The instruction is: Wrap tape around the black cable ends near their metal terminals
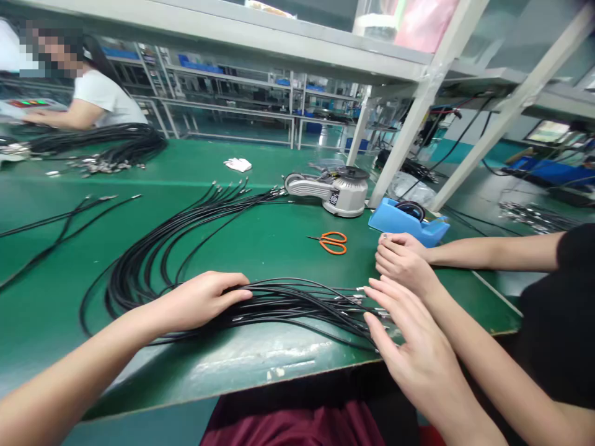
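Note:
A bundle of black cables [288, 310] curves in a wide loop on the green table, with small metal connectors [357, 298] at its ends. My left hand [207, 300] is closed around the near side of the loop, thumb and fingers over several cables. Beside the connector ends, my right hand [409, 334] has its fingers stretched out and apart, holding nothing. The fingertips are close to the connectors; whether they touch cannot be made out. Orange-handled scissors [333, 241] lie on the table beyond the bundle.
A co-worker's clasped hands [402, 254] rest at the right, near a blue tape dispenser [400, 220]. A grey tape machine [346, 195] stands behind the scissors. White gloves [238, 165] and more cables [116, 145] lie farther back. Another person [109, 99] sits at far left.

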`<state>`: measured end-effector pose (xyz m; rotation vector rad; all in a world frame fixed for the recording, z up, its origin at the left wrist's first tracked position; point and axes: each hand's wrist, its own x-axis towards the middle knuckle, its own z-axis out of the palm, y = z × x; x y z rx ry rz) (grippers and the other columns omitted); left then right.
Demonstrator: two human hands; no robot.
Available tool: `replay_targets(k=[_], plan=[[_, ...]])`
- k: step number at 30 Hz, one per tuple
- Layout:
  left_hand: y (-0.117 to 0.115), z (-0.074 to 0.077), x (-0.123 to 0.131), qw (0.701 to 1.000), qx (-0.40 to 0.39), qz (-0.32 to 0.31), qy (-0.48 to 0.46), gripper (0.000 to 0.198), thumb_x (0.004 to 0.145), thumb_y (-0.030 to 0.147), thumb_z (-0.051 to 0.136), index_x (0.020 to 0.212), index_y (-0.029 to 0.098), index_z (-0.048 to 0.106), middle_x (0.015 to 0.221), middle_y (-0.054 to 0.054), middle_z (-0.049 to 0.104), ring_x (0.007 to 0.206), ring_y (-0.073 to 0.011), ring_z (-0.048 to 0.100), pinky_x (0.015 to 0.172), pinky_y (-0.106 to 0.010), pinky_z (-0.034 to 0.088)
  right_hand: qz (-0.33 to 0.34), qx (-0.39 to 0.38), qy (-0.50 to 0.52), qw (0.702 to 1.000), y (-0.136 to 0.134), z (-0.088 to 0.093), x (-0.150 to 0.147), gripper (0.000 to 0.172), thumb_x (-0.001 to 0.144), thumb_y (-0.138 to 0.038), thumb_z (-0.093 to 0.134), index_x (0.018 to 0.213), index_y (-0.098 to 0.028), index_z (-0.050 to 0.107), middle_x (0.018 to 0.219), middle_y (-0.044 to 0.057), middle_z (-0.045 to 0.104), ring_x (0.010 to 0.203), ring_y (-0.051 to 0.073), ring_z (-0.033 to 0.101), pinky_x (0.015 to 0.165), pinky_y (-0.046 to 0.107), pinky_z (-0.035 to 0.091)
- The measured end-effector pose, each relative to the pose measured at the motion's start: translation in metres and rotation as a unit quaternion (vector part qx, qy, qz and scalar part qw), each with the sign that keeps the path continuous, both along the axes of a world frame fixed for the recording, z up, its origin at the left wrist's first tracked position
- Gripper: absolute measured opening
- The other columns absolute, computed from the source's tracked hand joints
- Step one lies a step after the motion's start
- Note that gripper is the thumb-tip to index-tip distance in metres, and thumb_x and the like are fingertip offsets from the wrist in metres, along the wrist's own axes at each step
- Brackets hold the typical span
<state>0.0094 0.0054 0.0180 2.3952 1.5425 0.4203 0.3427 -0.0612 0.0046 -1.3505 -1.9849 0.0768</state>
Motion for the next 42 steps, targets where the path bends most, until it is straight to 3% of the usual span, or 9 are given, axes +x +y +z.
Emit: replay_targets(k=[4, 6, 9, 13, 19, 22, 26, 30, 42], plan=[[0.003, -0.001, 0.004, 0.994, -0.096, -0.051, 0.027, 0.022, 0.087, 0.04, 0.051, 0.088, 0.023, 0.066, 0.086, 0.0, 0.066, 0.081, -0.0154, 0.062, 0.075, -0.023, 0.046, 0.149, -0.029, -0.06, 0.987, 0.009, 0.008, -0.046, 0.047, 0.086, -0.025, 0.056, 0.132, -0.026, 0.048, 0.139, 0.007, 0.048, 0.133, 0.029, 0.036, 0.11, 0.052, 0.031], [-0.001, -0.001, 0.004, 0.996, -0.077, -0.04, 0.024, 0.02, 0.085, 0.037, 0.056, 0.097, 0.024, 0.064, 0.093, -0.001, 0.064, 0.089, -0.0169, 0.059, 0.081, -0.026, 0.046, 0.196, -0.122, -0.075, 0.97, 0.026, 0.005, -0.073, 0.058, 0.079, -0.026, 0.065, 0.134, -0.019, 0.046, 0.143, 0.012, 0.042, 0.135, 0.031, 0.033, 0.11, 0.053, 0.028], [-0.02, -0.001, 0.001, 1.0, 0.022, -0.008, -0.002, 0.023, 0.085, 0.035, 0.056, 0.103, 0.022, 0.06, 0.099, -0.003, 0.062, 0.097, -0.019, 0.056, 0.087, -0.031, 0.044, 0.203, -0.233, -0.05, 0.95, 0.056, 0.001, -0.098, 0.054, 0.07, -0.033, 0.075, 0.119, -0.019, 0.058, 0.125, 0.014, 0.059, 0.122, 0.033, 0.049, 0.102, 0.05, 0.037], [-0.062, -0.014, -0.005, 0.991, 0.129, 0.006, -0.026, 0.015, 0.092, 0.027, 0.048, 0.088, 0.02, 0.061, 0.087, -0.003, 0.061, 0.086, -0.017, 0.054, 0.079, -0.031, 0.044, 0.212, -0.258, -0.019, 0.942, 0.085, 0.018, -0.079, 0.028, 0.084, -0.043, 0.059, 0.101, -0.022, 0.064, 0.102, 0.007, 0.069, 0.094, 0.022, 0.065, 0.087, 0.039, 0.049], [-0.088, -0.049, -0.002, 0.977, 0.195, 0.067, -0.048, 0.015, 0.091, 0.018, 0.048, 0.099, 0.02, 0.061, 0.094, -0.005, 0.063, 0.089, -0.0171, 0.055, 0.08, -0.031, 0.046, 0.231, -0.311, -0.007, 0.922, 0.111, 0.057, -0.023, 0.025, 0.089, -0.043, 0.047, 0.088, -0.026, 0.066, 0.074, 0.0, 0.07, 0.071, 0.019, 0.066, 0.067, 0.031, 0.053], [-0.084, -0.055, 0.004, 0.967, 0.232, 0.092, -0.059, 0.019, 0.092, 0.018, 0.047, 0.103, 0.02, 0.061, 0.094, -0.005, 0.063, 0.089, -0.0176, 0.055, 0.08, -0.033, 0.046, 0.254, -0.349, -0.018, 0.902, 0.108, 0.046, -0.046, 0.023, 0.087, -0.042, 0.049, 0.087, -0.024, 0.065, 0.069, 0.0, 0.069, 0.063, 0.017, 0.065, 0.061, 0.029, 0.053], [-0.079, -0.056, 0.008, 0.97, 0.217, 0.099, -0.052, 0.019, 0.092, 0.019, 0.046, 0.102, 0.02, 0.062, 0.09, -0.005, 0.062, 0.084, -0.0167, 0.055, 0.077, -0.031, 0.047, 0.298, -0.418, -0.043, 0.857, 0.095, 0.012, -0.096, 0.022, 0.083, -0.04, 0.057, 0.078, -0.018, 0.061, 0.064, 0.001, 0.069, 0.05, 0.012, 0.062, 0.049, 0.022, 0.049], [-0.08, -0.056, 0.011, 0.972, 0.203, 0.111, -0.045, 0.018, 0.092, 0.021, 0.047, 0.096, 0.02, 0.064, 0.087, -0.003, 0.061, 0.081, -0.0154, 0.055, 0.074, -0.027, 0.047, 0.304, -0.512, -0.047, 0.802, 0.091, -0.006, -0.111, 0.028, 0.09, -0.043, 0.045, 0.083, -0.017, 0.054, 0.069, 0.001, 0.069, 0.045, 0.008, 0.058, 0.042, 0.017, 0.042], [-0.081, -0.055, 0.013, 0.982, 0.154, 0.106, -0.028, 0.021, 0.093, 0.024, 0.044, 0.095, 0.021, 0.065, 0.083, -0.004, 0.054, 0.08, -0.0171, 0.049, 0.072, -0.031, 0.043, 0.3, -0.526, -0.043, 0.794, 0.093, -0.001, -0.11, 0.028, 0.09, -0.046, 0.046, 0.086, -0.019, 0.051, 0.064, -0.001, 0.065, 0.043, 0.008, 0.056, 0.041, 0.016, 0.041]])
